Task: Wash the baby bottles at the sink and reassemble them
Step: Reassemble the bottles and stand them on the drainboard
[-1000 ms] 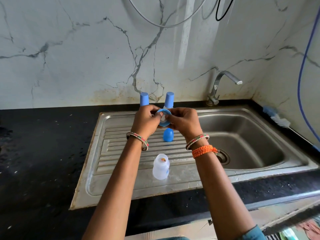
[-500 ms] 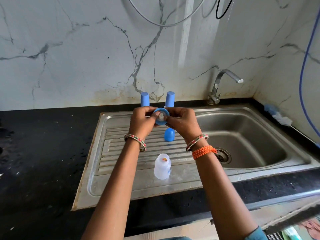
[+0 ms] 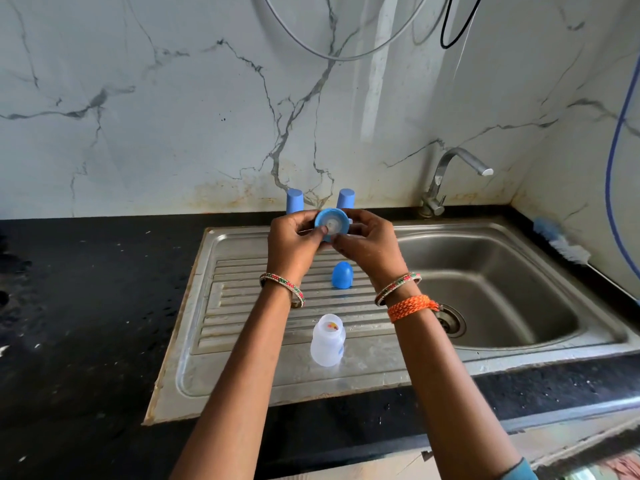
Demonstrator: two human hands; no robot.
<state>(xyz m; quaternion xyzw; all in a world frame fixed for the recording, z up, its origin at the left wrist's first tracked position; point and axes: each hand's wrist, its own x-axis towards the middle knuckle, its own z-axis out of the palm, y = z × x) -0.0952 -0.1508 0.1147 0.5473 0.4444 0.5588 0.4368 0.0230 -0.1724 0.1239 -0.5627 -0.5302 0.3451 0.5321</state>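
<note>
Centre of frame, above the ribbed steel draining board [image 3: 263, 306]: round blue plastic bottle collar with a pale teat in its middle [image 3: 331, 223], held up between both hands, open face toward the camera. Left hand [image 3: 294, 242] curled on the collar's left rim, thumb tip pressing just beside the teat; right hand [image 3: 369, 244] curled round the right and lower rim, fingers behind and under. Just below the hands, standing on the ribs: blue dome-shaped plastic cap [image 3: 342, 275]. Lower centre, on the flat part of the board: open translucent white plastic bottle body [image 3: 327, 341], upright. Behind the hands, tops only showing: two blue cylindrical caps [image 3: 294, 200]. Right of frame: stainless steel sink basin [image 3: 502, 289], well apart from the collar.
</note>
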